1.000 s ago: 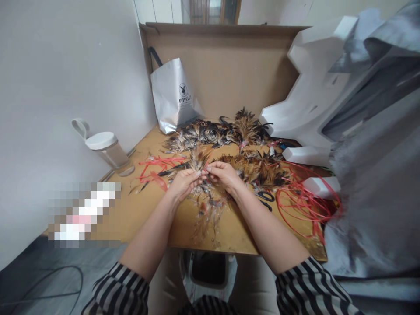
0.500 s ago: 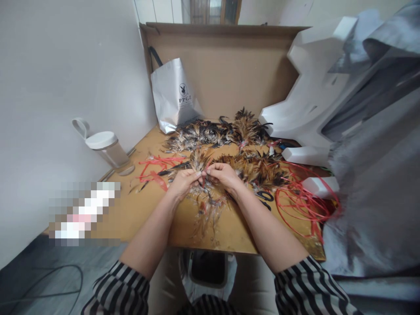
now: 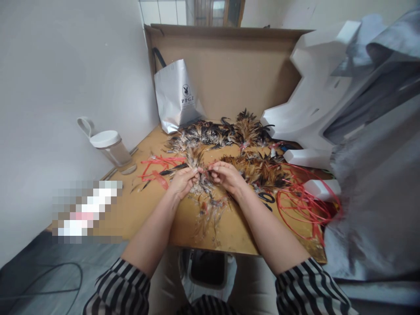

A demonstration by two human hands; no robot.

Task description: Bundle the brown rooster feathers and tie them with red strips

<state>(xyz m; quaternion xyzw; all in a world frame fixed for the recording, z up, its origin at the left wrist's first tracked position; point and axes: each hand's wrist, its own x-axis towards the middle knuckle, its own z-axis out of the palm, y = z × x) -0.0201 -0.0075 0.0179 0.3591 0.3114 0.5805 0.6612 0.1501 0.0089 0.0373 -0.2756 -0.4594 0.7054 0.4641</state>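
My left hand (image 3: 181,181) and my right hand (image 3: 226,176) meet over the middle of a wooden table (image 3: 144,210). Both pinch a small bundle of brown feathers (image 3: 196,158) that fans upward between the fingertips, with a bit of red string at the pinch. Loose feathers (image 3: 210,210) lie just below my hands. A big heap of brown and black feathers (image 3: 229,133) lies behind them, and another bunch (image 3: 262,170) sits to the right.
Red string (image 3: 302,203) is coiled at the right and more red strips (image 3: 155,168) lie at the left. Black scissors (image 3: 266,199) lie by my right wrist. A lidded clear jar (image 3: 110,148), a silver bag (image 3: 177,98), white foam pieces (image 3: 308,100) and grey plastic sheeting (image 3: 377,183) ring the table.
My hands stay together on the feather bundle with only small finger movements. The view has shifted slightly to the left.
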